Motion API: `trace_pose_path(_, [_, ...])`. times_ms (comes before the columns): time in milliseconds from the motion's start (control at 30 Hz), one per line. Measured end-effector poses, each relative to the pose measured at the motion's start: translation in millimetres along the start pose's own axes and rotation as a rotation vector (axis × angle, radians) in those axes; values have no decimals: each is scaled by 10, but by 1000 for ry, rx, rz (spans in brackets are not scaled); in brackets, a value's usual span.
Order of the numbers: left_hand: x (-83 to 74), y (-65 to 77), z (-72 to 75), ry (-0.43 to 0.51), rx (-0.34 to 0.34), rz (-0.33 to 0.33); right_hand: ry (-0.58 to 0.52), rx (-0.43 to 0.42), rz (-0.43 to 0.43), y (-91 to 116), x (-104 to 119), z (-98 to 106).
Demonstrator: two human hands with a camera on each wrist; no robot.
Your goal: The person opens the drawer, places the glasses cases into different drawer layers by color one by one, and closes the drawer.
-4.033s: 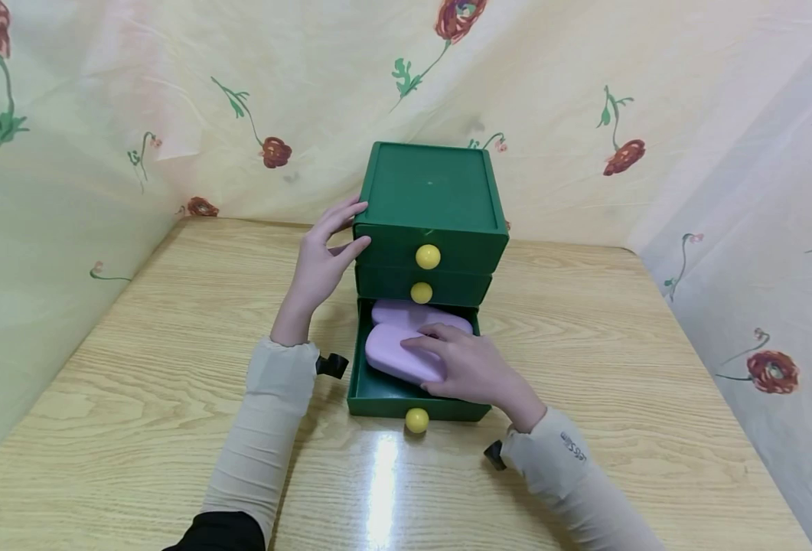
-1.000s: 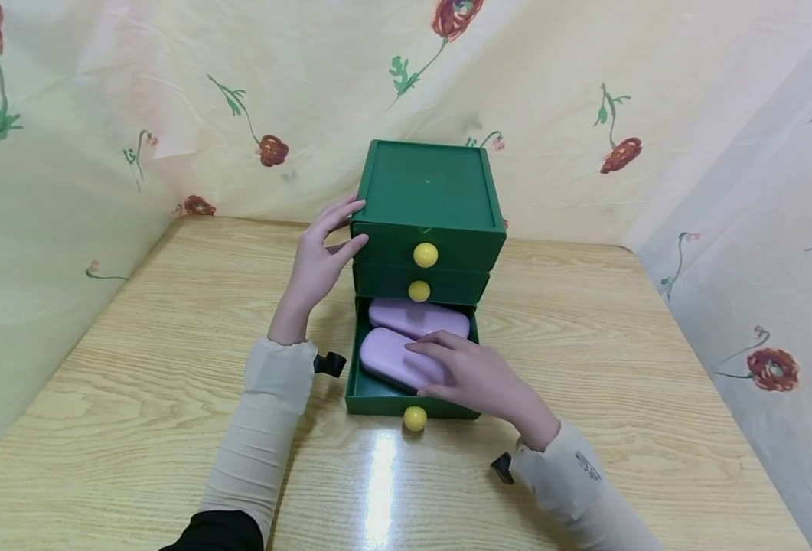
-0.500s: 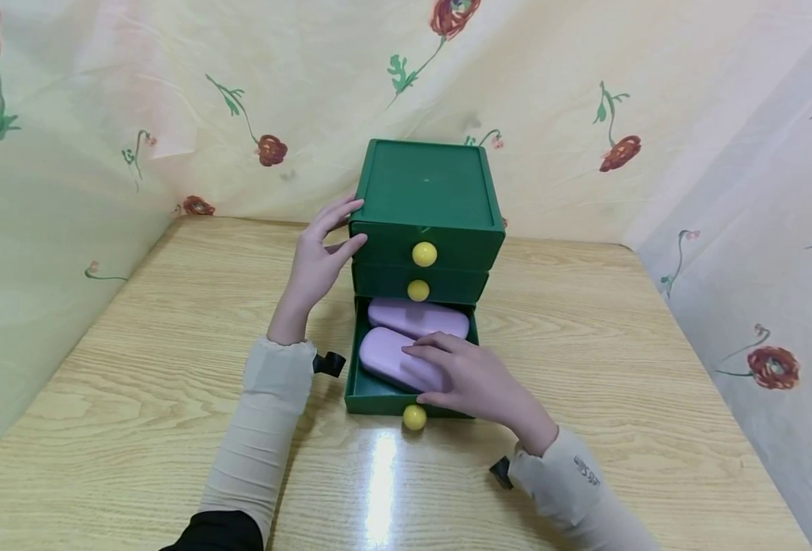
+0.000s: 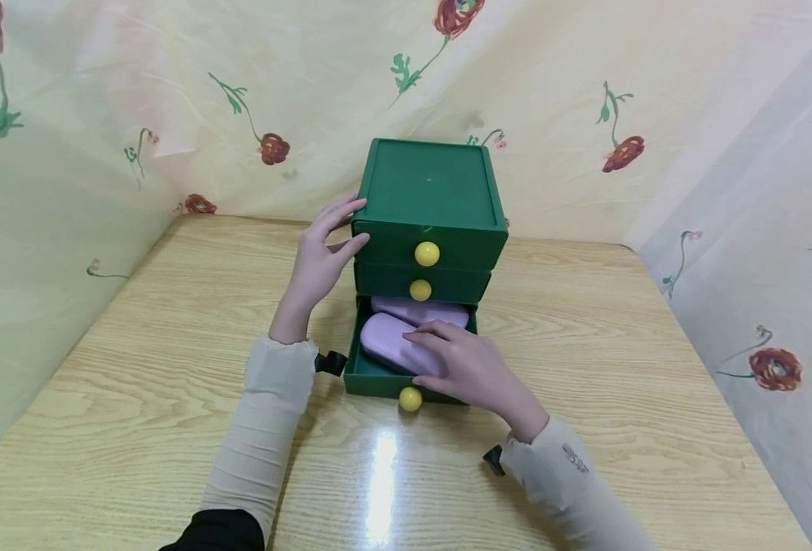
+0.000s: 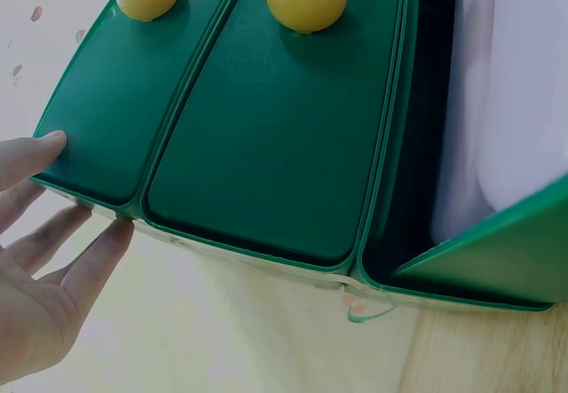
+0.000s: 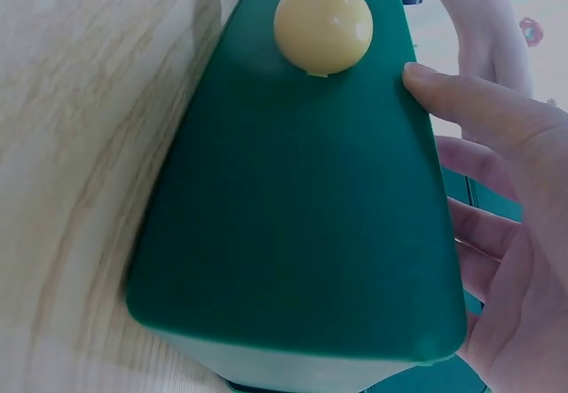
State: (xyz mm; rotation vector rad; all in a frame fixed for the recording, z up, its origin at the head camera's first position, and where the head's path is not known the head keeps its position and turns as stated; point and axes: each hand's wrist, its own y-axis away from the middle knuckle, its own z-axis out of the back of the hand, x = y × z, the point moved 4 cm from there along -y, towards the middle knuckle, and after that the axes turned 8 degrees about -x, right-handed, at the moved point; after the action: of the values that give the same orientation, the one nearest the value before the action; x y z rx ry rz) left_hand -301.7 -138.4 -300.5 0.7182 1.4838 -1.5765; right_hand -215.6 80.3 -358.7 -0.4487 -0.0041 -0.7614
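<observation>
A small green drawer cabinet (image 4: 429,187) has its bottom drawer (image 4: 371,385) pulled partway out. Two rounded, lilac oblong cases lie in that drawer. The front case (image 4: 386,339) slants before the rear case (image 4: 412,308), which is partly under the cabinet body. My left hand (image 4: 316,260) braces the cabinet's upper left corner, thumb on the front and spread fingers along the side. Over the bottom drawer is my right hand (image 4: 474,367). Its fingertips are at the front case, and the thumb (image 6: 426,82) rests at the top edge of the drawer front.
Two upper drawers are closed, with a yellow knob (image 4: 427,253) and a second knob (image 4: 420,290). The bottom drawer has a knob (image 4: 410,399) too. A wooden table (image 4: 171,367) lies beneath. Flowered cloth (image 4: 337,84) hangs behind and at both sides.
The bottom drawer has slid partly inward, carrying both cases, and my right hand has moved forward with it. Since 4 seconds ago the front case lies lower. My left hand stays put.
</observation>
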Motion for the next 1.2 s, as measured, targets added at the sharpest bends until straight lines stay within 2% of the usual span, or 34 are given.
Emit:
trace_pose_path(900, [18,-6,-5,-9,3,4,24,-67,-54,-101,-152,-23])
trace_pose_path(1200, [20,-9,0,-10,3,4,5,-83,-22,-79,-110,-13])
